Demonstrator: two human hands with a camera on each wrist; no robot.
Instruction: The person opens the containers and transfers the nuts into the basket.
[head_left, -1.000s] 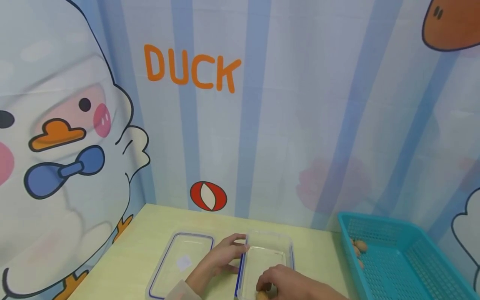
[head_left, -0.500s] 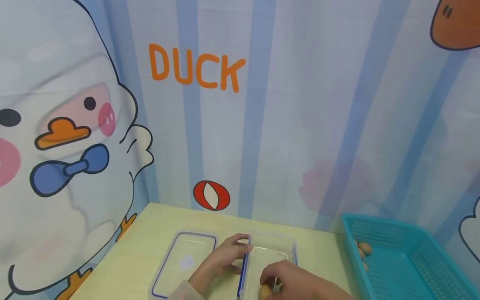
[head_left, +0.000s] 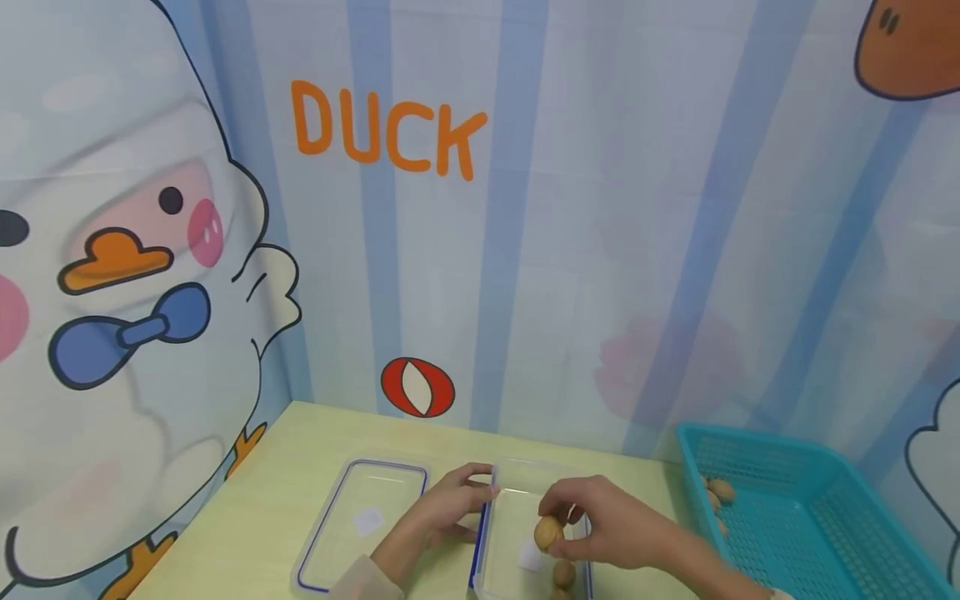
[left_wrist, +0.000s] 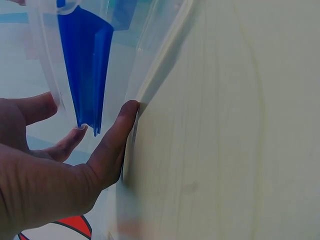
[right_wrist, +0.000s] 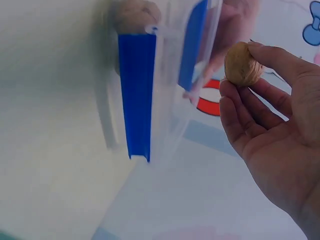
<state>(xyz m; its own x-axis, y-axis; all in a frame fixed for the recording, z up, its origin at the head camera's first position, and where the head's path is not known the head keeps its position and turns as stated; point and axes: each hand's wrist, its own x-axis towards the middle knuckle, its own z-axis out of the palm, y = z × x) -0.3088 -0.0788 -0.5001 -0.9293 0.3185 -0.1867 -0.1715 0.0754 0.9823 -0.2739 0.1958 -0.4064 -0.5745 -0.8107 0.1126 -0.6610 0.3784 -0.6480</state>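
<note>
My right hand (head_left: 600, 521) pinches a walnut (head_left: 549, 533) between thumb and fingertips, above the clear plastic food box (head_left: 517, 502). The right wrist view shows that walnut (right_wrist: 242, 65) up close, level with the box's upper part. More walnuts (head_left: 564, 573) lie in the near right part of the box, cut off by the frame's lower edge. My left hand (head_left: 453, 504) rests against the box's left side with its fingers spread. In the left wrist view, its fingers (left_wrist: 117, 132) touch the wall around a hanging blue latch (left_wrist: 87, 75).
A clear lid (head_left: 360, 508) with a blue seal lies flat left of the box. At the right stands a turquoise plastic basket (head_left: 810, 533) with several walnuts (head_left: 720, 492) along its left side. A striped cloth with a duck print hangs behind the pale yellow table (head_left: 330, 429).
My right hand has risen from low in the box, lifting the walnut up and away from me. Other walnuts and a white label in the box now show. My left hand stays against the box.
</note>
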